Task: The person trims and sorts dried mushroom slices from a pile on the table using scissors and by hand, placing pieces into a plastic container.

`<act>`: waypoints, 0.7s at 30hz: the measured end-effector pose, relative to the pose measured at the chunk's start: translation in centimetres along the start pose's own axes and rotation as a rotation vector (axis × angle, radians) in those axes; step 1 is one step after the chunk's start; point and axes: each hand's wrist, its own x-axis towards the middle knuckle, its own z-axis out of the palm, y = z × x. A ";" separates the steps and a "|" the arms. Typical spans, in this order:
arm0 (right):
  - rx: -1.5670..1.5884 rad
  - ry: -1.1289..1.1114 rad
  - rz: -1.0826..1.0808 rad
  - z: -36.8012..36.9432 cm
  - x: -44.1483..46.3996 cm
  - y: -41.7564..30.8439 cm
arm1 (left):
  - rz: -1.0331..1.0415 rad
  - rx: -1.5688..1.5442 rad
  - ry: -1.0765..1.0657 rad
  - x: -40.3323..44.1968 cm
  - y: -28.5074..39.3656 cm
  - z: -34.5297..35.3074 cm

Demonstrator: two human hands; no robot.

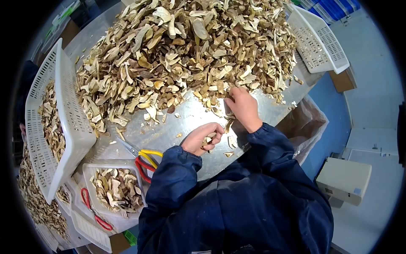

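Observation:
A large heap of dried mushroom slices (182, 55) covers the back of the metal table (165, 137). My left hand (204, 139) is curled above the table's front part, with pale mushroom slices showing between its fingers. At the heap's front edge, my right hand (244, 108) has its thumb and fingers bent down against the slices; what they pinch, if anything, is hidden. Just below that hand a few loose slices (231, 142) lie on the metal. Left of my left sleeve are scissors with yellow and red handles (146, 163).
A white perforated basket (76, 122) holding slices stands tilted at left, with another basket (315, 42) at the back right. A clear tub of slices (86, 173) and red-handled scissors (94, 209) lie front left. A lined box (311, 127) sits below the right edge.

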 end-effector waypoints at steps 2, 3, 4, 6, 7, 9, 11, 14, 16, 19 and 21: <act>-0.028 0.001 0.035 0.3 0.3 -0.1 | 0.011 -0.026 0.027 0.0 0.1 0.3; 0.037 -0.008 0.045 0.6 0.4 0.3 | 0.016 -0.039 0.041 -0.1 0.0 0.4; 0.101 -0.017 0.054 0.7 0.6 1.3 | 0.039 -0.045 0.028 0.0 -0.1 0.0; 0.324 -0.107 0.126 0.2 0.6 2.3 | 0.087 -0.058 0.000 0.2 -0.2 -0.4; 0.483 -0.190 0.188 -0.4 0.6 2.6 | 0.080 -0.100 0.047 0.3 0.0 -0.1; 0.730 -0.344 0.223 -1.4 0.1 2.6 | 0.063 -0.183 0.145 0.4 0.2 0.8; 0.949 -0.513 0.270 -2.7 -0.6 1.3 | 0.114 -0.263 0.066 0.7 0.1 0.5; 0.989 -0.539 0.310 -3.9 -0.2 0.4 | 0.142 -0.304 0.016 1.0 -0.4 -0.3; 0.939 -0.414 0.297 -2.9 -0.1 0.8 | 0.157 -0.256 -0.021 0.7 0.0 -0.1; 0.677 -0.283 0.233 -2.3 0.0 0.7 | 0.198 -0.111 -0.021 0.8 -0.2 -0.2; 0.485 -0.183 0.126 -1.6 0.2 0.9 | 0.156 0.063 0.053 1.1 -0.5 -0.2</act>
